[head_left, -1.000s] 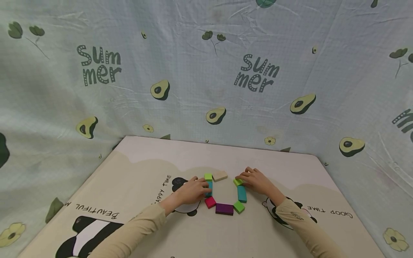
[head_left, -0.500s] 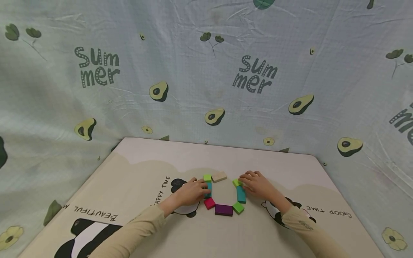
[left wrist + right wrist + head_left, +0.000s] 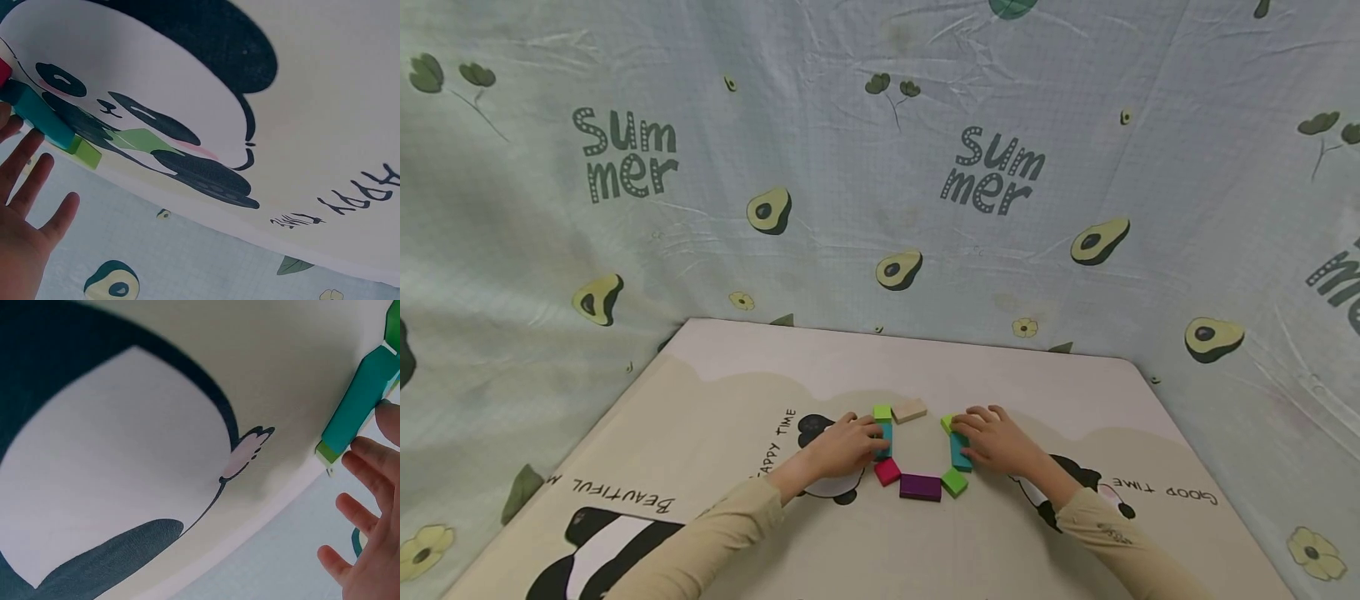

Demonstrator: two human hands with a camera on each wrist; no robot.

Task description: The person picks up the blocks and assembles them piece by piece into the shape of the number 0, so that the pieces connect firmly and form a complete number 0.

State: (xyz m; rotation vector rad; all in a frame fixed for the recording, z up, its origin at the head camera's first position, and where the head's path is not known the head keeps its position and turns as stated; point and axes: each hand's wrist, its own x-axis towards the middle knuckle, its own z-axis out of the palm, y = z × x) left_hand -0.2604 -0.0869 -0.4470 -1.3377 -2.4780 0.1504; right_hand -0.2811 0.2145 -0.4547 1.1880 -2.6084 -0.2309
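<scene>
Small coloured blocks form a ring on the table. At its left side my left hand (image 3: 844, 446) has its fingertips at a teal block (image 3: 887, 440), partly hidden by them; in the left wrist view its other fingers are spread. A lime block (image 3: 882, 412) sits at that block's far end, a red block (image 3: 887, 472) at its near end. On the right my right hand (image 3: 996, 440) touches another teal block (image 3: 960, 452) with thumb and fingertips, the remaining fingers loose. A second lime block (image 3: 947, 424), partly covered by my fingers, adjoins its far end.
A purple block (image 3: 920, 487) and a green block (image 3: 954, 482) make up the ring's near side. At the far side lies a pale wooden block (image 3: 910, 410), with a gap to its right. The panda-print table (image 3: 850, 550) meets a hanging avocado-print cloth (image 3: 820, 167) behind.
My right hand has shifted from the far-right lime block toward the near side, onto the right teal block. The left hand stays in place. The head view tilts slightly.
</scene>
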